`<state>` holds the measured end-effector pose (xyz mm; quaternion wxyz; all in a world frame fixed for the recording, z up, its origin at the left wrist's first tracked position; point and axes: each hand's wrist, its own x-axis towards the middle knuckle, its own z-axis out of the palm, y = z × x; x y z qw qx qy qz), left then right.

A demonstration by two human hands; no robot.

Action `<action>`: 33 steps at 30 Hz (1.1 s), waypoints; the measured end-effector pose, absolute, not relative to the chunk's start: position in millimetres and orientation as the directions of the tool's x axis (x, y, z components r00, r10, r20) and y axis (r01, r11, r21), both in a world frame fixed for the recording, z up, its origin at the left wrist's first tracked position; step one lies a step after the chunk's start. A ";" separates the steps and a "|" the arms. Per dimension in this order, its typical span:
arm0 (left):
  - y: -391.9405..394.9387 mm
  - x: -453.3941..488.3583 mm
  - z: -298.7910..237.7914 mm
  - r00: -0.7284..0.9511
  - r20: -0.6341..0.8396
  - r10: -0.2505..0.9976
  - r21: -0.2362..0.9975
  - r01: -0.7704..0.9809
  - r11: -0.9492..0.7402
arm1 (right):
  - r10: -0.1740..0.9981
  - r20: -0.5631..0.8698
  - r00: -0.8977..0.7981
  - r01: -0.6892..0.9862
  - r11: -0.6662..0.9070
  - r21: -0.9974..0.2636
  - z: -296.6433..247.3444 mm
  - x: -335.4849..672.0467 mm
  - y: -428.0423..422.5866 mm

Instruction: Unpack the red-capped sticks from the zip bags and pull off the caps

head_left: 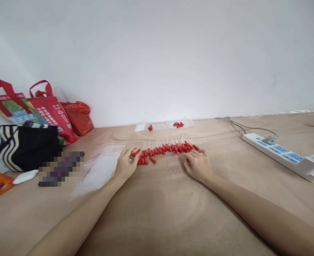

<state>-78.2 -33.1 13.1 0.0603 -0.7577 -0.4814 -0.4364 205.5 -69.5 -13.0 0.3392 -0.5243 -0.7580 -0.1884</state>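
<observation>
A row of glass droppers with red rubber bulbs (167,148) lies across the wooden table (157,213). My left hand (126,164) rests at the row's left end, fingers curled and touching a red bulb (136,153). My right hand (198,164) lies at the right end of the row, fingers bent over the glass tubes and bulbs. Several bare glass tubes (172,164) lie between my hands, just in front of the row.
Clear plastic bags (100,167) lie left of my left hand. Small packets with red bulbs (173,125) sit by the wall. Red shopping bags (50,110) and a striped black bag (26,145) stand at far left. A white power strip (285,156) lies at right.
</observation>
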 end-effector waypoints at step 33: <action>-9.3 -47.5 33.0 0.252 0.423 0.870 0.190 0.914 -0.357 | 0.747 0.566 -0.348 0.861 0.493 -0.121 -2.3 199.0 -78.4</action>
